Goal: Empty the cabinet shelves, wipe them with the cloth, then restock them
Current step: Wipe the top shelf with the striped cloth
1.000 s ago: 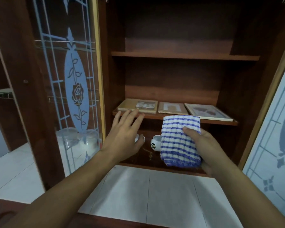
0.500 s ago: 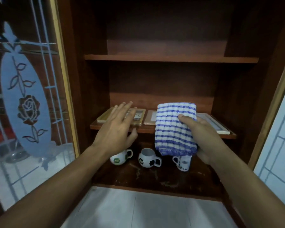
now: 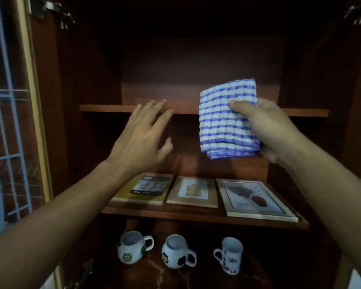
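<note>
- Left hand (image 3: pixel 142 132): fingers straight and loose, grasping nothing, tips at the upper shelf (image 3: pixel 300 112) edge.
- Right hand (image 3: pixel 267 130): pinching a folded blue-striped cloth (image 3: pixel 227 119), raised before that shelf.
- Below, uncleared: three mugs (image 3: pixel 176 254), two picture frames (image 3: pixel 193 191).
- Best flattened, wiped back to front.

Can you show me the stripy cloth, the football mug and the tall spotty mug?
stripy cloth (image 3: pixel 221 130): head view, middle of its folded face
football mug (image 3: pixel 174 255): head view, its round body
tall spotty mug (image 3: pixel 230 260): head view, its front wall
</note>
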`<state>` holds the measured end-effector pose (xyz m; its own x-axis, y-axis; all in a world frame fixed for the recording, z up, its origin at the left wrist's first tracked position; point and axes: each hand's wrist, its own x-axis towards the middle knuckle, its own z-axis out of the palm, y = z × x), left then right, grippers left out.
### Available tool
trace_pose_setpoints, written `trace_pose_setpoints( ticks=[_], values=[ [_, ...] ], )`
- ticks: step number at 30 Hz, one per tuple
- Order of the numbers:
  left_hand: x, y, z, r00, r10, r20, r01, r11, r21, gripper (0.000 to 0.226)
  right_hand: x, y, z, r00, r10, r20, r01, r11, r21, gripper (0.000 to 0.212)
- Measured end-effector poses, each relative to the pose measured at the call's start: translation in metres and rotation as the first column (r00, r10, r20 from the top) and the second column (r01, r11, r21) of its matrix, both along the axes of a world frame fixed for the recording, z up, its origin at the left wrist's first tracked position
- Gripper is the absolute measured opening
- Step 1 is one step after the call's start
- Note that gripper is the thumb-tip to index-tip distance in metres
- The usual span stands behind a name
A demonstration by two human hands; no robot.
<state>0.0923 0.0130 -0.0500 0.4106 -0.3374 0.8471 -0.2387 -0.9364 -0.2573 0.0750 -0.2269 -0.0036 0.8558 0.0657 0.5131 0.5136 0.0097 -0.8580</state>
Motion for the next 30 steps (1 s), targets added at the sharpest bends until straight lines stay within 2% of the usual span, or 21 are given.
trace_pose_setpoints(
  ticks=[8,22,25,30],
  values=[
    [0.029,-0.010,0.034,0.999,-0.031,0.027,0.031,0.999,-0.011,0.067,0.032,0.001,0.047,0.990,-0.118,0.071,0.120,0.992,-0.032,0.015],
    [0.060,-0.008,0.057,0.996,-0.069,-0.060,0.066,0.997,-0.051,0.064,0.078,0.000,0.105,0.974,-0.222,0.038,0.223,0.975,-0.026,0.017],
    [0.063,-0.008,0.057,0.995,-0.051,-0.085,0.047,0.998,-0.039,0.062,0.088,-0.002,0.113,0.966,-0.257,0.019,0.257,0.965,-0.044,0.014],
    [0.068,-0.009,0.054,0.999,-0.026,-0.038,0.026,1.000,0.008,0.053,0.107,-0.008,0.119,0.950,-0.311,-0.020,0.306,0.944,-0.127,0.014]
  ],
)
